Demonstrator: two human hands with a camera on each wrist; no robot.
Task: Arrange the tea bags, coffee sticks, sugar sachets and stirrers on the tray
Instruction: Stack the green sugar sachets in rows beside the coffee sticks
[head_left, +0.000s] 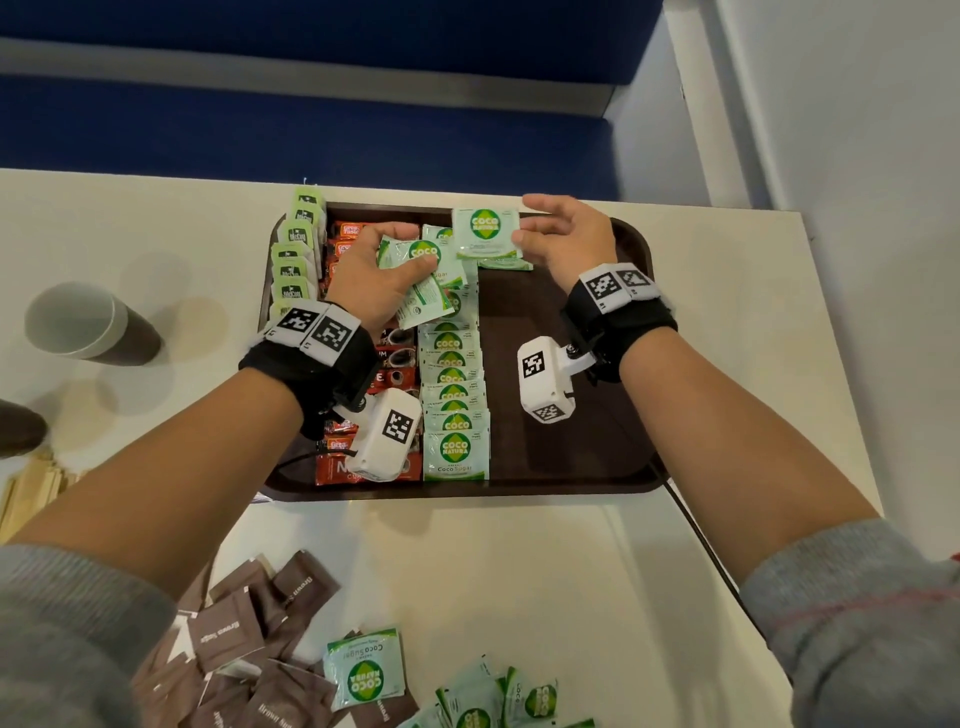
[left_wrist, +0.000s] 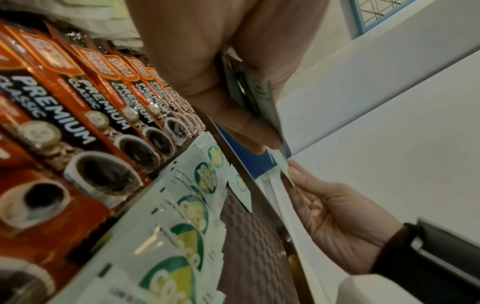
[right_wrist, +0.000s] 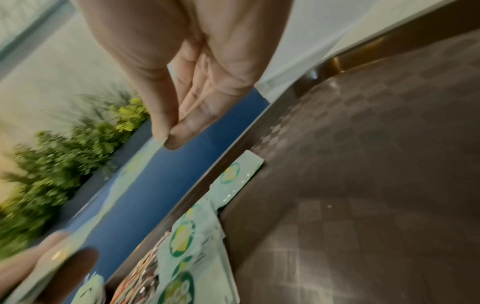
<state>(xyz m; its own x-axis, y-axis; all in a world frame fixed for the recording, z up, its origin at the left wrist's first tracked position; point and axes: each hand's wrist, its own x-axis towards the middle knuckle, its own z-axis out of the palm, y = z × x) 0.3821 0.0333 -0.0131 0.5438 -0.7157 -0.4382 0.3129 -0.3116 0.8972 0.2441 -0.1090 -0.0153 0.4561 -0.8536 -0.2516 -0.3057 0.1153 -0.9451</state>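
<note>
Lying across the middle of the head view, the brown tray (head_left: 631, 249) already carries a column of tea bags (head_left: 296, 254) at its left edge, coffee sticks (head_left: 363, 470) beside them, and a lapped column of Coco Natura sugar sachets (head_left: 454, 410) running from bottom to top of the tray. A fanned bundle of sachets (head_left: 418, 270) is gripped in the left hand (head_left: 374, 275), fingers curled round it, at the upper centre of the frame. One single sachet (head_left: 485, 234) is pinched at its right edge by the right hand (head_left: 566, 239), thumb against fingertips, held flat just above the tray's far rim. The spot it would fill (judged to be the top of a second column, where another sachet (head_left: 506, 264) already lies) sits just below and directly under it, so the right hand is nearer. Brown sugar sachets (head_left: 244, 623) and wooden stirrers (head_left: 31, 493) wait off the tray, lower left.
</note>
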